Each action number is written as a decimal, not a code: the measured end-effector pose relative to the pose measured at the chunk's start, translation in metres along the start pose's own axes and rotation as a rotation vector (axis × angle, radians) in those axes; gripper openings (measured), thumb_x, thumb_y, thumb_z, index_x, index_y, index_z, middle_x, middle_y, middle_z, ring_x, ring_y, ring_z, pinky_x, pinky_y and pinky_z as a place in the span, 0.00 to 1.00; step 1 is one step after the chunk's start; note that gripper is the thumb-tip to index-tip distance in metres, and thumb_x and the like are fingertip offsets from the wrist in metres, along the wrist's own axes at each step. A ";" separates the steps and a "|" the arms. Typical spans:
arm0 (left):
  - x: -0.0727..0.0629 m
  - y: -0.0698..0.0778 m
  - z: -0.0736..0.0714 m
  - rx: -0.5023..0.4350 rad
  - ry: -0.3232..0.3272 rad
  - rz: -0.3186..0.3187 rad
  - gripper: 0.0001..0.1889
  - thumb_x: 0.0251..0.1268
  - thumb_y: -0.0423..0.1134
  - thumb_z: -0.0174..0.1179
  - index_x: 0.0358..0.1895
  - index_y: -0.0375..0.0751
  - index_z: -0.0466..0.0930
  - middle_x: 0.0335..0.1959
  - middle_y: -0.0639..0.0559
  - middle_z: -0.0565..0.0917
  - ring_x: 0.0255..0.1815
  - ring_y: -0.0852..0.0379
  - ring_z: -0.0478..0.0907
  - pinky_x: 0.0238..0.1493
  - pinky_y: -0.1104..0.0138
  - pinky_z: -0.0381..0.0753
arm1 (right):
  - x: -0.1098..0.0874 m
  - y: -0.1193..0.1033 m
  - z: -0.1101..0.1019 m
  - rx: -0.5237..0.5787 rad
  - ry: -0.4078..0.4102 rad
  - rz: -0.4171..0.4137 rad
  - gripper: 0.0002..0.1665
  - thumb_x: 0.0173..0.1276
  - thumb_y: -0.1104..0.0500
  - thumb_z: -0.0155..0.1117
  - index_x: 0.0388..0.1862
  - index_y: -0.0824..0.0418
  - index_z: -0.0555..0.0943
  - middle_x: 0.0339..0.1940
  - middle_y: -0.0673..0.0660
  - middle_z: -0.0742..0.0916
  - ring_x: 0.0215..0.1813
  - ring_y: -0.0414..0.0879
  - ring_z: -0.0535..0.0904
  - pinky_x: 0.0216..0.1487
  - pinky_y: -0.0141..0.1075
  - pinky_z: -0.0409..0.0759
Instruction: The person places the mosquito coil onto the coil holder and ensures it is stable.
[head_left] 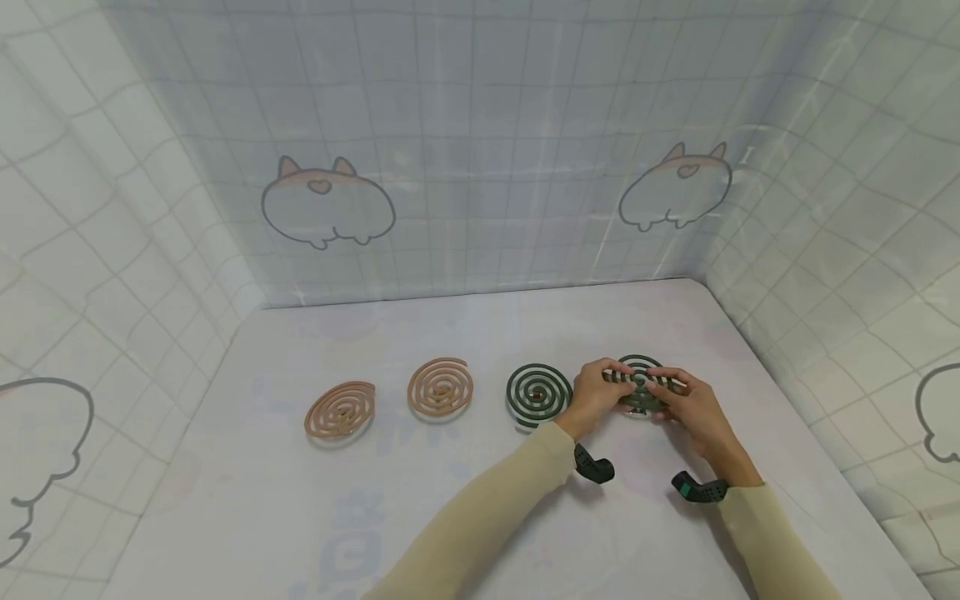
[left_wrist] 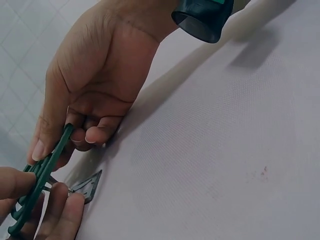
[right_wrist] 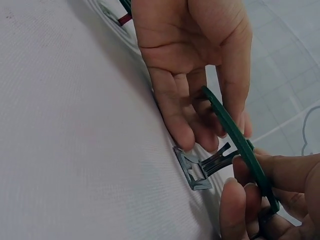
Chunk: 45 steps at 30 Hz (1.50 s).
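Both hands pinch a dark green mosquito coil (head_left: 636, 358) at the right side of the table, the left hand (head_left: 591, 395) on its left edge and the right hand (head_left: 697, 410) on its right. Seen edge-on in the right wrist view, the coil (right_wrist: 235, 134) is tilted. Under it, a small metal stand (right_wrist: 192, 172) rests on the table with its prong pointing up toward the coil; whether they touch I cannot tell. Just left of the left hand, a second green coil (head_left: 538, 395) sits with a reddish bit at its centre.
Two tan coils stand farther left, one tan coil (head_left: 440, 388) near the middle and another tan coil (head_left: 341, 410) tilted beyond it. A white cloth covers the table (head_left: 300, 500). Grid-patterned curtains (head_left: 480, 167) enclose the back and sides.
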<state>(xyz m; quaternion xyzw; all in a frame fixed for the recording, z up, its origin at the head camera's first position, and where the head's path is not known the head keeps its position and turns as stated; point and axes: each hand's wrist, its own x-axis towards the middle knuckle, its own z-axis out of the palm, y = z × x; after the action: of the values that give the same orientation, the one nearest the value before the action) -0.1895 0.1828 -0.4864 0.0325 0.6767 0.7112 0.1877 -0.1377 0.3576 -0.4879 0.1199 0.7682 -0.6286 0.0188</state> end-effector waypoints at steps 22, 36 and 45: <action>-0.004 0.002 -0.001 -0.006 0.023 0.023 0.09 0.64 0.25 0.69 0.44 0.40 0.88 0.35 0.48 0.80 0.33 0.48 0.86 0.36 0.57 0.89 | 0.004 0.002 0.002 0.003 0.022 0.008 0.26 0.77 0.54 0.66 0.67 0.64 0.74 0.39 0.47 0.87 0.32 0.42 0.81 0.33 0.34 0.85; -0.002 -0.001 -0.002 -0.003 0.008 0.024 0.09 0.63 0.26 0.70 0.44 0.40 0.88 0.35 0.49 0.79 0.28 0.52 0.84 0.33 0.61 0.89 | 0.004 0.003 0.004 0.005 0.032 0.001 0.23 0.77 0.54 0.66 0.64 0.63 0.76 0.39 0.48 0.87 0.32 0.42 0.81 0.31 0.35 0.84; -0.002 -0.004 -0.002 -0.029 0.020 0.027 0.09 0.62 0.25 0.71 0.43 0.41 0.88 0.37 0.50 0.81 0.28 0.49 0.86 0.33 0.60 0.89 | 0.004 0.003 0.003 -0.031 0.026 -0.002 0.26 0.77 0.53 0.65 0.66 0.65 0.74 0.39 0.50 0.86 0.31 0.42 0.80 0.30 0.35 0.84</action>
<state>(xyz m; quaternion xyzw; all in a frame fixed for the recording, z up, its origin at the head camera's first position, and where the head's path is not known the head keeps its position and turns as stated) -0.1878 0.1805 -0.4897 0.0321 0.6677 0.7236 0.1719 -0.1418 0.3559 -0.4919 0.1272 0.7781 -0.6150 0.0102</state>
